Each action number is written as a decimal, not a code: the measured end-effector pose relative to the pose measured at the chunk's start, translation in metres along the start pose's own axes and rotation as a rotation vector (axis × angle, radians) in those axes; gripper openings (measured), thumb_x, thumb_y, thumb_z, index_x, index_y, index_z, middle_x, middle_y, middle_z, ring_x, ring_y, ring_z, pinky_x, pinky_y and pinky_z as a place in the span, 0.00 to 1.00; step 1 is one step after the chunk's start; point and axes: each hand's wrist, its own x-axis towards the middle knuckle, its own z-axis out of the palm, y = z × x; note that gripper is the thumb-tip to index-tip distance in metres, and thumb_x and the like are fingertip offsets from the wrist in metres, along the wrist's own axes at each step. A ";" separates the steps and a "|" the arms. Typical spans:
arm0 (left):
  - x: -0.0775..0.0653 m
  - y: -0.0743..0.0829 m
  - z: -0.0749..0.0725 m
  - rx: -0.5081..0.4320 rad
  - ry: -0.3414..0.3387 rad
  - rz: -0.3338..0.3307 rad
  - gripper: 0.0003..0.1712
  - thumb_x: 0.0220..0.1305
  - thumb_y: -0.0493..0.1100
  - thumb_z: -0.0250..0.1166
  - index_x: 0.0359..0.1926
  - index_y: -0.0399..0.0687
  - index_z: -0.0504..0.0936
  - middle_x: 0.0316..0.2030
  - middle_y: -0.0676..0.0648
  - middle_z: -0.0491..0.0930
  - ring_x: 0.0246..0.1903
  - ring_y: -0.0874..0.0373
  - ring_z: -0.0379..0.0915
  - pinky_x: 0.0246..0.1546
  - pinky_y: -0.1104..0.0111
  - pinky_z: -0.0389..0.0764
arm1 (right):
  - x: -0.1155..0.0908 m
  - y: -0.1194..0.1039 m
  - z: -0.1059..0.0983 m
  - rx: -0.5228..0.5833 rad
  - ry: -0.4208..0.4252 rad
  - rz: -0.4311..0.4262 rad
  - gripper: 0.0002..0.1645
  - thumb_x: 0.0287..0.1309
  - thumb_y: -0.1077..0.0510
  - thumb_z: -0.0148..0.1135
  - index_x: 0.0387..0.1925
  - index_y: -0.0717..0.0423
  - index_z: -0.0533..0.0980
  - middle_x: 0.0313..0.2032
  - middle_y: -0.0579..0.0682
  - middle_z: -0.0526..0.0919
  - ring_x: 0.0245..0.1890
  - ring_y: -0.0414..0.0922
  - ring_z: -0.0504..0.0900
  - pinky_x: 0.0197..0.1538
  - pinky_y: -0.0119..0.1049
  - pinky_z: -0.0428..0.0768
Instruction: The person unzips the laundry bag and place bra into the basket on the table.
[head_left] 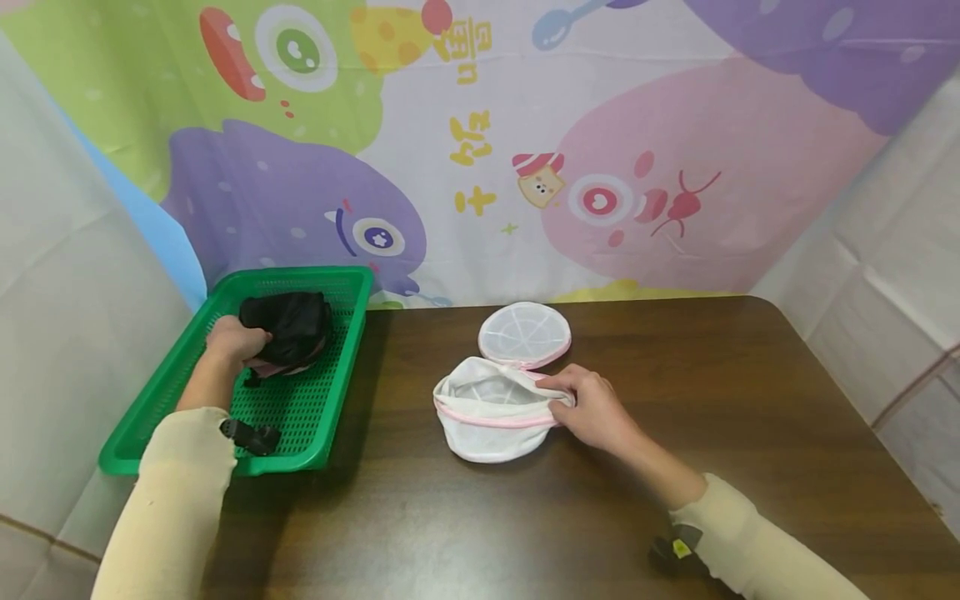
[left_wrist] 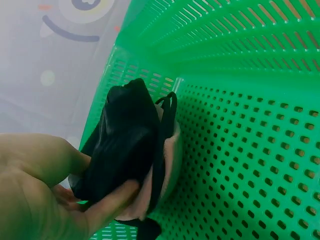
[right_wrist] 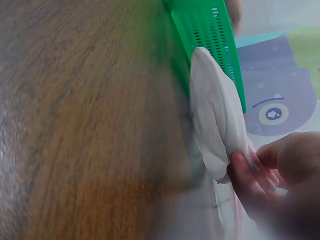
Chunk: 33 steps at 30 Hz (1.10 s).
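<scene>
Over the green basket, my left hand [head_left: 234, 340] grips a folded black cloth garment [head_left: 288, 321] by its near side, thumb and fingers on either side of it. Beneath and beside the black cloth, a pink piece with a black strap [left_wrist: 170, 155] shows in the left wrist view. On the table, a white mesh laundry bag [head_left: 491, 440] with pink trim gapes at the top. Its rim is pinched at the right side by my right hand [head_left: 592, 408]. The bag's round mesh lid [head_left: 525, 333] lies folded back behind it, joined at the rim.
The perforated green basket [head_left: 343, 375] stands at the left end of the brown wooden table [head_left: 405, 517]. A cartoon-printed cloth [head_left: 465, 250] hangs behind the table's far edge. Pale sheeting [head_left: 892, 250] covers the right side.
</scene>
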 end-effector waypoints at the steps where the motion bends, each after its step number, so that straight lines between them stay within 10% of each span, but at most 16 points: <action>1: 0.002 -0.001 0.000 0.030 0.008 0.002 0.31 0.83 0.41 0.54 0.69 0.12 0.64 0.50 0.25 0.68 0.26 0.54 0.66 0.27 0.63 0.74 | -0.001 -0.009 -0.003 0.003 -0.009 0.021 0.22 0.60 0.66 0.67 0.55 0.56 0.93 0.42 0.55 0.89 0.37 0.47 0.76 0.38 0.34 0.70; 11: 0.049 -0.026 -0.002 0.289 0.006 0.080 0.40 0.81 0.47 0.55 0.74 0.12 0.61 0.64 0.12 0.69 0.59 0.18 0.73 0.56 0.35 0.84 | -0.004 -0.039 -0.012 -0.039 -0.044 0.104 0.23 0.61 0.71 0.66 0.56 0.60 0.92 0.43 0.56 0.90 0.39 0.45 0.76 0.41 0.32 0.70; 16: 0.026 -0.006 0.002 0.297 0.103 0.085 0.49 0.85 0.49 0.51 0.86 0.20 0.40 0.79 0.08 0.46 0.77 0.10 0.50 0.76 0.24 0.66 | -0.003 -0.038 -0.011 -0.024 -0.046 0.112 0.23 0.61 0.71 0.66 0.56 0.61 0.91 0.44 0.58 0.90 0.40 0.47 0.77 0.41 0.33 0.71; 22: 0.005 0.009 0.006 0.372 0.155 0.142 0.46 0.85 0.50 0.50 0.86 0.22 0.46 0.80 0.10 0.46 0.78 0.11 0.48 0.74 0.22 0.64 | -0.003 -0.040 -0.011 -0.028 -0.052 0.122 0.23 0.62 0.71 0.66 0.56 0.61 0.91 0.44 0.58 0.90 0.41 0.47 0.77 0.42 0.33 0.70; 28: 0.051 -0.014 0.006 0.413 0.141 0.162 0.47 0.83 0.53 0.55 0.88 0.29 0.51 0.81 0.13 0.52 0.79 0.12 0.49 0.73 0.19 0.63 | -0.003 -0.037 -0.010 -0.018 -0.036 0.096 0.22 0.62 0.70 0.67 0.56 0.60 0.92 0.44 0.57 0.91 0.41 0.48 0.77 0.43 0.34 0.71; 33: 0.074 -0.028 0.005 0.391 0.156 0.182 0.48 0.83 0.55 0.55 0.89 0.33 0.50 0.81 0.14 0.52 0.78 0.12 0.50 0.72 0.18 0.63 | 0.007 0.017 0.009 -0.038 0.002 0.036 0.21 0.61 0.63 0.71 0.55 0.48 0.93 0.46 0.51 0.92 0.40 0.46 0.79 0.42 0.34 0.73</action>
